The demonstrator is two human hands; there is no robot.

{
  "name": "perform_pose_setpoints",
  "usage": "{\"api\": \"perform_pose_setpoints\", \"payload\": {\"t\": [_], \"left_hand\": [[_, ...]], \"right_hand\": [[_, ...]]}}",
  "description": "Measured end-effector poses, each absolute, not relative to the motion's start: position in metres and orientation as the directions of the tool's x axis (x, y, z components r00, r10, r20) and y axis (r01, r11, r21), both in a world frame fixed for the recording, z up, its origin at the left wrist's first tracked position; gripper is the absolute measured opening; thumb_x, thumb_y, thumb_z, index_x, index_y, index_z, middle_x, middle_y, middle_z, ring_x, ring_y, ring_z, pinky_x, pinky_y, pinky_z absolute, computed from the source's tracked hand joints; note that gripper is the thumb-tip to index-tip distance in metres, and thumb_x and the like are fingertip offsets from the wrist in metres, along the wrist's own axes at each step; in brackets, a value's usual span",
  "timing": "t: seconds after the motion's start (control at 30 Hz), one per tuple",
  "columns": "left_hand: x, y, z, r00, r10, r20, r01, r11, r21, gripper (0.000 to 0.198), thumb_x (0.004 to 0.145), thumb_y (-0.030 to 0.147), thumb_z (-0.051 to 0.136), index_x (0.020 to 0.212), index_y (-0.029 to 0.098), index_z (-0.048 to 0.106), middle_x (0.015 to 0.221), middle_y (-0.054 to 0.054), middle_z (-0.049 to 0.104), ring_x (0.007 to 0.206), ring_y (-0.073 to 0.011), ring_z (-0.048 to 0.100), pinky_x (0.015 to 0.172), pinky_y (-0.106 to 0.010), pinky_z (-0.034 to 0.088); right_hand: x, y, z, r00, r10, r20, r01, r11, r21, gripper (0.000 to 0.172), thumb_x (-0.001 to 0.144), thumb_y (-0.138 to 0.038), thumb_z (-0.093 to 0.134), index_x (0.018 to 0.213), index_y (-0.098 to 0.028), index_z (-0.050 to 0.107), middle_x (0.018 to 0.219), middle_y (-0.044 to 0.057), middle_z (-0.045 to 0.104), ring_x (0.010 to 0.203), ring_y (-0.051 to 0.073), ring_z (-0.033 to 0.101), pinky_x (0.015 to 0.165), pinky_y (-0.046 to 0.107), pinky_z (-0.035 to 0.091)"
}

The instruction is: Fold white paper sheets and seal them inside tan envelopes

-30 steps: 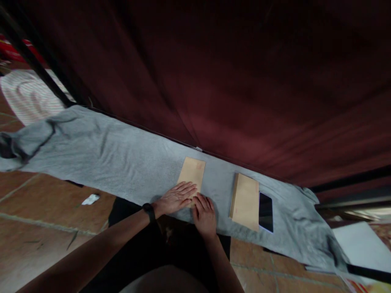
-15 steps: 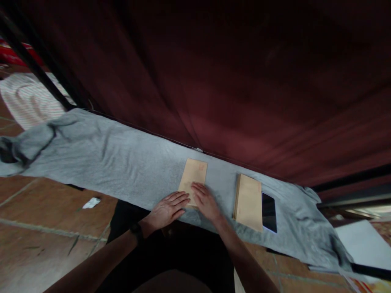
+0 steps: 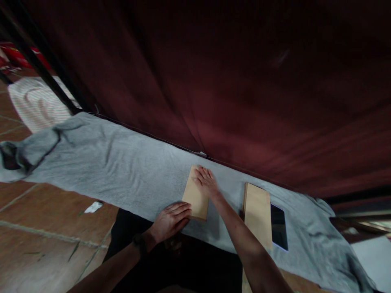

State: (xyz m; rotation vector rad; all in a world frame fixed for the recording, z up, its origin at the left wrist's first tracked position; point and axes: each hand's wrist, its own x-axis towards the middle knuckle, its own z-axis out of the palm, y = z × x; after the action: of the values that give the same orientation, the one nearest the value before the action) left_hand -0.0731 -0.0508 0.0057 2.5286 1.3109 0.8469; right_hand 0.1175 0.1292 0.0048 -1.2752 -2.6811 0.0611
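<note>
A tan paper envelope (image 3: 197, 200) lies flat on the grey cloth (image 3: 137, 162), in front of my body. My right hand (image 3: 207, 181) rests with its fingers spread on the envelope's far end. At the near left edge, my left hand (image 3: 172, 219) touches the paper with its fingertips, the fingers stretched out. A stack of similar tan envelopes (image 3: 258, 211) sits to the right, partly covered by my right forearm.
A dark-screened phone (image 3: 279, 226) lies just right of the stack. Dark red fabric (image 3: 214, 101) hangs behind the cloth. Striped cloth (image 3: 39, 103) is at the far left, and a white scrap (image 3: 93, 207) lies on the tiled floor.
My right hand has slid away from me to the envelope's far end. My left hand stays at its near left edge. The view has shifted slightly.
</note>
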Motion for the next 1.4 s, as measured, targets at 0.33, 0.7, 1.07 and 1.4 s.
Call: {"api": "perform_pose_setpoints", "payload": {"t": [0.33,0.7,1.07,1.4], "left_hand": [[-0.072,-0.049,0.010,0.449,0.800,0.398,0.681,-0.594,0.428,0.026,0.099,0.032,0.056,0.120,0.024,0.070,0.128,-0.004,0.070,0.121,-0.0208,0.064,0.103,-0.038,0.054],[-0.070,-0.048,0.007,0.454,0.802,0.387,0.689,-0.592,0.418,0.028,0.100,0.033,0.053,0.121,0.026,0.071,0.130,-0.003,0.070,0.122,-0.0190,0.063,0.106,-0.037,0.051],[-0.064,-0.051,0.005,0.360,0.841,0.404,0.712,-0.528,0.463,0.029,0.101,0.031,0.051,0.122,0.021,0.069,0.124,-0.005,0.072,0.118,-0.0198,0.066,0.103,-0.039,0.054],[-0.053,-0.049,0.006,0.244,0.873,0.423,0.712,-0.457,0.533,0.025,0.101,0.028,0.050,0.110,0.022,0.072,0.116,-0.005,0.074,0.108,-0.0195,0.068,0.096,-0.039,0.056]], "right_hand": [[0.115,0.110,0.001,-0.673,0.730,0.119,0.720,0.684,-0.122,0.056,0.105,-0.037,0.038,0.157,-0.016,0.032,0.162,0.009,0.031,0.151,0.025,0.029,0.125,0.049,0.018],[0.147,0.017,0.005,-0.748,0.650,0.134,0.596,0.746,-0.298,0.049,0.107,-0.032,0.032,0.155,-0.019,0.037,0.160,0.006,0.038,0.148,0.019,0.034,0.125,0.044,0.026],[0.171,-0.031,0.003,-0.494,0.821,0.287,0.560,0.553,-0.617,0.025,0.102,-0.024,0.049,0.115,-0.025,0.070,0.125,0.005,0.071,0.118,0.019,0.063,0.105,0.039,0.049],[0.160,-0.033,0.005,-0.399,0.880,0.257,0.705,0.473,-0.529,0.016,0.100,-0.021,0.052,0.101,-0.023,0.067,0.109,0.005,0.070,0.105,0.020,0.063,0.094,0.034,0.049]]}}
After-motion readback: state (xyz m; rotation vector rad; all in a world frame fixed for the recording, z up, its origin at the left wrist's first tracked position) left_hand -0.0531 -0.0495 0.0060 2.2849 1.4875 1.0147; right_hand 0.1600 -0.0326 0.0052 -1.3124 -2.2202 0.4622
